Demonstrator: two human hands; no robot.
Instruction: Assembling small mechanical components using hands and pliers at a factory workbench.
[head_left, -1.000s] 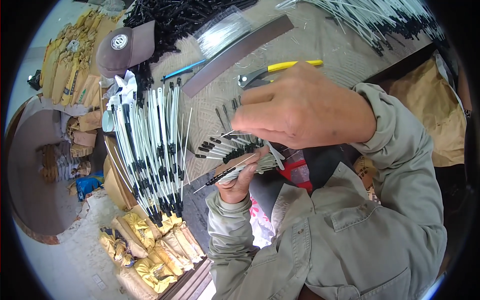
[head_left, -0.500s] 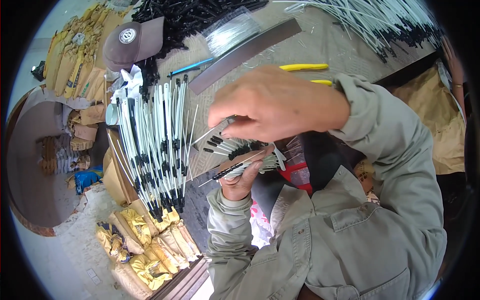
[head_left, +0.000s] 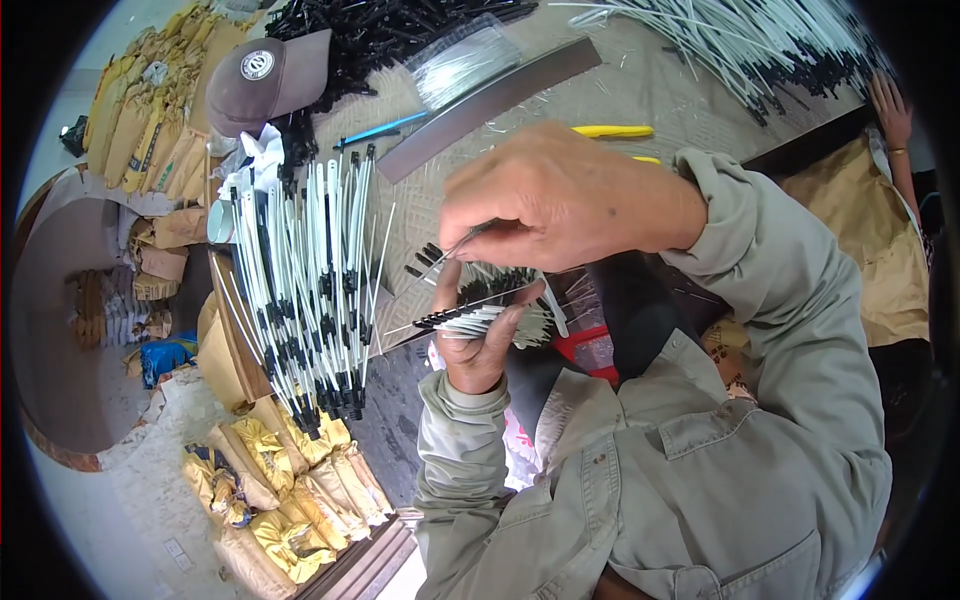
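Note:
My left hand [head_left: 478, 352] is closed around a bundle of thin white rods with black ends [head_left: 470, 318], low in front of my body. A thin pale strand [head_left: 400, 328] sticks out to the left of it. Just above, my right hand [head_left: 565, 205] pinches a thin grey metal piece [head_left: 470, 236], possibly tweezers; its far end points down toward the bundle. More black-tipped rods [head_left: 428, 260] fan out behind my left hand. On the left stands a dense row of white rods with black fittings [head_left: 320, 260].
A long dark metal strip [head_left: 490, 108], a clear bag of fine strands [head_left: 462, 65], yellow-handled pliers [head_left: 615, 131] and a cap [head_left: 268, 82] lie on the table. Rods pile up at the far right [head_left: 770, 50]. Paper-wrapped packs [head_left: 290, 500] sit lower left. Another person's hand [head_left: 890, 108] shows far right.
My right hand has shifted a little to the right with the grey metal piece. My left hand has turned and risen slightly, so more of the bundle's black ends show.

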